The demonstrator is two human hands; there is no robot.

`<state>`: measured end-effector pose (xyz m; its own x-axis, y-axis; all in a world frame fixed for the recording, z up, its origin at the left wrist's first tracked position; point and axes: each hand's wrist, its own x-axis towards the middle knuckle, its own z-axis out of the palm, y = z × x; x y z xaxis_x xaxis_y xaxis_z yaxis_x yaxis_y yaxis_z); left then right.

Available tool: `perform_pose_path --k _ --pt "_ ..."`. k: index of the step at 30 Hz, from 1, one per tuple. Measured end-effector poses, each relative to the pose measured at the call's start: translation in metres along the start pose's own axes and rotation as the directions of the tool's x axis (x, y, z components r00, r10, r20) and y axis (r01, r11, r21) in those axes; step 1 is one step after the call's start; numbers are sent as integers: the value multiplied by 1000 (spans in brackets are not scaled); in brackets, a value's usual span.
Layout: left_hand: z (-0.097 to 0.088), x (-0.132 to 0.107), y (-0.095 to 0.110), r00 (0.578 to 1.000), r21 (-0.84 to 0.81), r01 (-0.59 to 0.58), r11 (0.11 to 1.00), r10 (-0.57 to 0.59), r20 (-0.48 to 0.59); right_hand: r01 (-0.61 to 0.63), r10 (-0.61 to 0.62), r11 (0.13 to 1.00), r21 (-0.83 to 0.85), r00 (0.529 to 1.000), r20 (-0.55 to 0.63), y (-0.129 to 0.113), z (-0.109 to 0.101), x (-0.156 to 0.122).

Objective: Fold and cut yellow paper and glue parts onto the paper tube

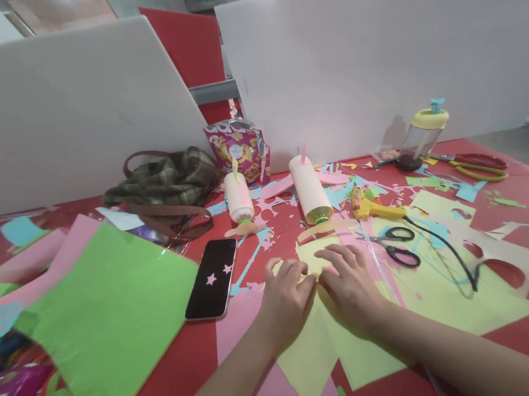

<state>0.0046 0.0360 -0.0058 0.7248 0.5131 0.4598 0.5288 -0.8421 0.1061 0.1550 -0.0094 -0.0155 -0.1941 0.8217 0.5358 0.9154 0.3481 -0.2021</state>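
My left hand (287, 302) and my right hand (353, 288) meet over pale yellow paper (372, 356), thumbs almost touching. The fingers of both are bent, with thumb and forefinger close together; whatever may be pinched there is too small or hidden to make out. Left of my left hand lies a black-screened phone (212, 294) with small pink paper stars (212, 279) on it. Beyond the hands are two paper-wrapped rolls, a short one (238, 194) and a longer one (310, 183) with pink side strips. Dark-handled scissors (402, 256) rest right of my right hand.
A yellow glue gun (372, 208) with a black cord lies at right, before red-and-yellow-handled scissors (479, 165) and a yellow-lidded jar (424, 137). Green paper (122, 316) covers the left. A plaid bag (165, 181) and purple snack bag (241, 151) stand against white panels (373, 58).
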Motion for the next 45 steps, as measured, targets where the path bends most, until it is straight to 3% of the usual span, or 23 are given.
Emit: perform_pose_path --k 7,19,26,37,45 --pt "2 -2 -1 998 40 -65 997 64 25 25 -25 1000 0 1000 -18 0 1 0" --pt "2 2 0 995 -110 89 990 -94 -42 55 -54 995 -81 998 12 -1 0 2" --pt "3 1 -1 997 -75 71 995 -74 -28 48 -44 997 -60 997 65 -2 0 2" --pt "5 0 -1 992 -105 98 990 -105 -65 63 -62 998 -28 998 25 -1 1 1" --pt "5 0 0 987 -180 146 973 -155 -37 36 -36 999 5 999 12 -2 2 -1"
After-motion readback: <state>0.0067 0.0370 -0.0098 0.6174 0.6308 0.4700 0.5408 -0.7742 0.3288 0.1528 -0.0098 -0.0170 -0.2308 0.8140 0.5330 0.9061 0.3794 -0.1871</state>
